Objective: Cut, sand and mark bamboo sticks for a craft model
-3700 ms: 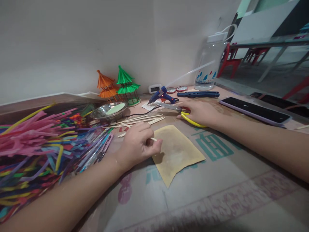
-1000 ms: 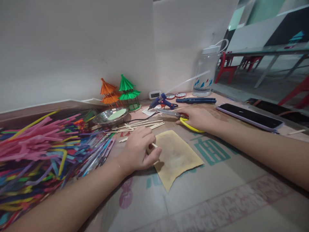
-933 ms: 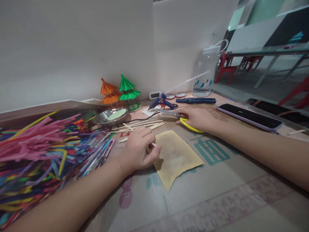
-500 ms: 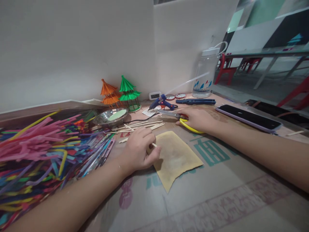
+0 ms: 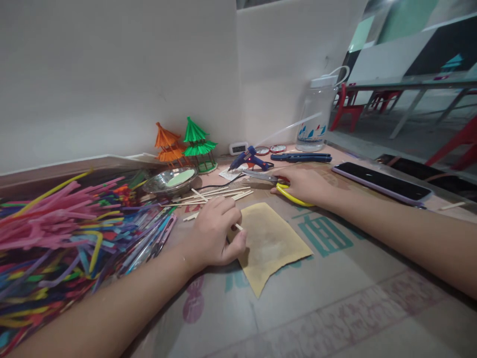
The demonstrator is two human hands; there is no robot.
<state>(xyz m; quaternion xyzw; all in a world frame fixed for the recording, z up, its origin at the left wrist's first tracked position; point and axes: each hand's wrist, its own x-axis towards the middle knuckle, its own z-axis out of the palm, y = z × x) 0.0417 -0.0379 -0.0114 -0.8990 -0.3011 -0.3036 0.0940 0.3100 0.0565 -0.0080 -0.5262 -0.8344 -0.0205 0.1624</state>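
Note:
My left hand is closed round a thin wooden stick, whose pale tip pokes out between thumb and fingers. Beneath and beside that hand lies a torn-edged sheet of sandpaper. My right hand rests on a pair of yellow-handled scissors, fingers curled about the handles; the blades point left. Several loose wooden sticks lie just beyond my left hand. Behind the scissors stands a blue glue gun with a clear glue stick in its back.
Colourful pipe cleaners heap up at left, by a metal bowl. Small orange and green pagoda models stand near the wall. A water bottle, a blue stapler-like tool and a phone are at right.
Both hands stay almost where they were, holding the same things. The stick tip in my left hand has shifted slightly, and the whole view has moved a little.

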